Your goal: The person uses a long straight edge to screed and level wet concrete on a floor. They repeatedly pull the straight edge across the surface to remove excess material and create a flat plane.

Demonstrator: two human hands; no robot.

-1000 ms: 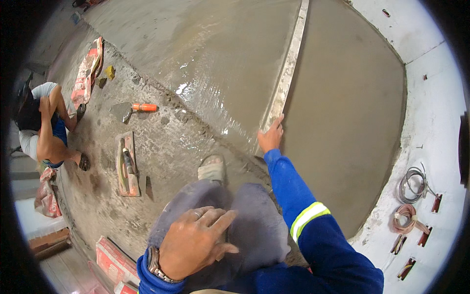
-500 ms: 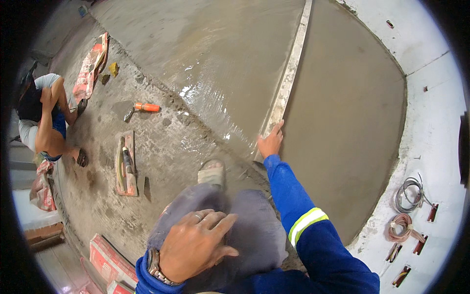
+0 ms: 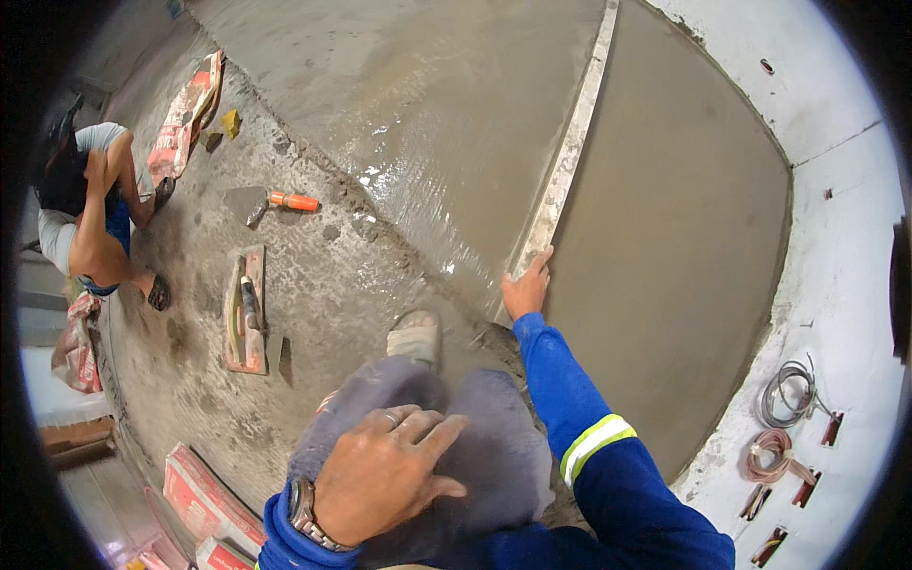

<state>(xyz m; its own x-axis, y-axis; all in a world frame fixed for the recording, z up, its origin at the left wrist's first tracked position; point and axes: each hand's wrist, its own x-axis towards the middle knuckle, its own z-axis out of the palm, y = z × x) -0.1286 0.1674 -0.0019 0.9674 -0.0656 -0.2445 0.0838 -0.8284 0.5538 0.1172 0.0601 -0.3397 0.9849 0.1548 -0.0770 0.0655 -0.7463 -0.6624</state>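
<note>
My right hand (image 3: 526, 288) grips the near end of a long, cement-stained straightedge (image 3: 568, 142). The bar lies across the wet grey mortar, running away from me toward the far edge. On its right the mortar (image 3: 670, 209) is smooth and matt; on its left it is wetter, with shiny streaks. My left hand (image 3: 389, 470) hangs over my left knee, palm down, holding nothing. Its fingers are loosely stretched, with a ring on one and a watch at the wrist. My sandalled foot stands on the rough floor beside the mortar's edge.
On the rough floor to the left lie a float (image 3: 249, 313) and a pointed trowel (image 3: 271, 202) with an orange handle. Red-and-white bags (image 3: 211, 499) lie at lower left. Another person (image 3: 95, 204) crouches at far left. Coiled cables (image 3: 788, 394) hang along the white wall at right.
The view has shifted slightly. My right hand stays on the straightedge's near end, and my left hand remains over the knee. The straightedge shows little clear movement over the mortar.
</note>
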